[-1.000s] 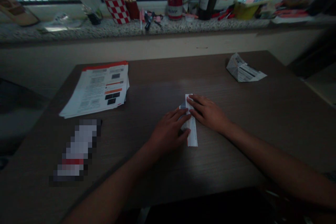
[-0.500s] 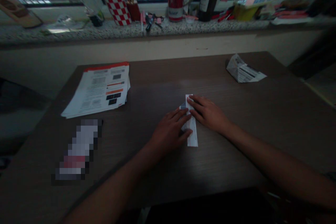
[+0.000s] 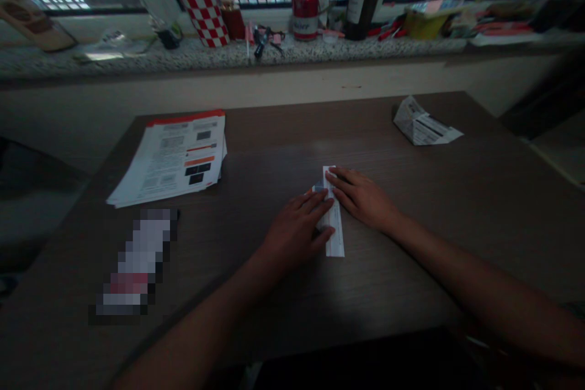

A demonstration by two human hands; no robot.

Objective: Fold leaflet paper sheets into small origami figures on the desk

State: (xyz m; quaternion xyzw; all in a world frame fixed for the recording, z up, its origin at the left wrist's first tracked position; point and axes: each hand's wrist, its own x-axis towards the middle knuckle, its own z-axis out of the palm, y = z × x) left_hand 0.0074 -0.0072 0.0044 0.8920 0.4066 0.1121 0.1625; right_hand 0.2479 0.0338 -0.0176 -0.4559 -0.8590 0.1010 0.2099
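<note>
A folded sheet of printed paper (image 3: 336, 237) lies on the brown table, with a narrow white strip along its right side. My left hand (image 3: 299, 225) rests flat over its left part, fingers stretched out and covering much of it. The fingertips of my right hand (image 3: 363, 198) press on the strip's upper end, with the fingers extended. Between the two hands a small bluish corner of the paper shows at the top. Neither hand is wrapped round anything.
A stack of printed sheets (image 3: 183, 158) lies at the table's back left, with a pixelated flat object (image 3: 137, 262) in front of it. A folded paper piece (image 3: 423, 125) stands at the back right. The granite windowsill (image 3: 183, 61) holds a red kettle (image 3: 305, 12) and a checkered box (image 3: 201, 9).
The whole view has shifted very slightly. Both hands and the paper stay in nearly the same place.
</note>
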